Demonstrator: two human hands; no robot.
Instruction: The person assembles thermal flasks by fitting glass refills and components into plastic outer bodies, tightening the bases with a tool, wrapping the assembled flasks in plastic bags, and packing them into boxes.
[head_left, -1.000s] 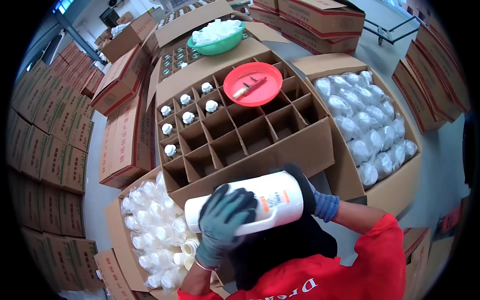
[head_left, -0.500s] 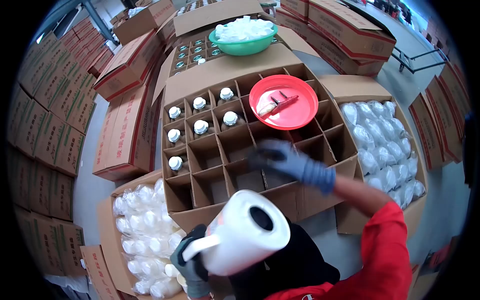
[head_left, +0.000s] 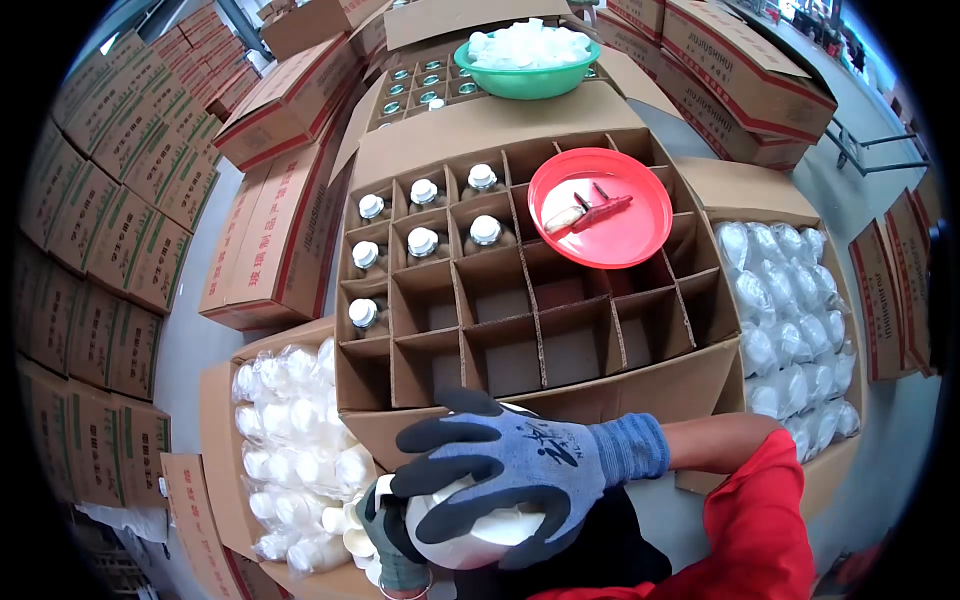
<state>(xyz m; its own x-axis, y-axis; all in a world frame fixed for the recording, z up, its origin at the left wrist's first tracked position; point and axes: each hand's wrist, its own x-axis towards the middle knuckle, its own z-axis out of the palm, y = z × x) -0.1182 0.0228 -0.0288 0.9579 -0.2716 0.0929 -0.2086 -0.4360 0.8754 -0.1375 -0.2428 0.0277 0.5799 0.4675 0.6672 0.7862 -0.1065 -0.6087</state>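
Observation:
A white jug (head_left: 450,548) with a handle is low in the view, in front of the divided carton (head_left: 530,405). My left hand (head_left: 392,545), in a dark grey-green glove, is closed round the jug's handle. Over the jug lies my right hand (head_left: 520,470) in a blue glove with dark fingers. Its fingers are spread and curved round the jug's body, hiding most of it. Several white-capped bottles (head_left: 423,243) stand in the carton's left cells. A red dish (head_left: 600,240) with a red-handled tool (head_left: 600,210) rests on the dividers at the right.
A carton of plastic-wrapped white items (head_left: 290,440) sits at the left, and another carton of wrapped items (head_left: 790,330) at the right. Behind, a green bowl (head_left: 525,82) heaped with translucent white pieces rests on another divided carton. Stacked boxes (head_left: 110,230) line the left side.
My right hand has come down from above the carton's cells onto the jug. The jug has tipped and dropped lower in view, its dark opening now hidden. My left hand keeps its hold.

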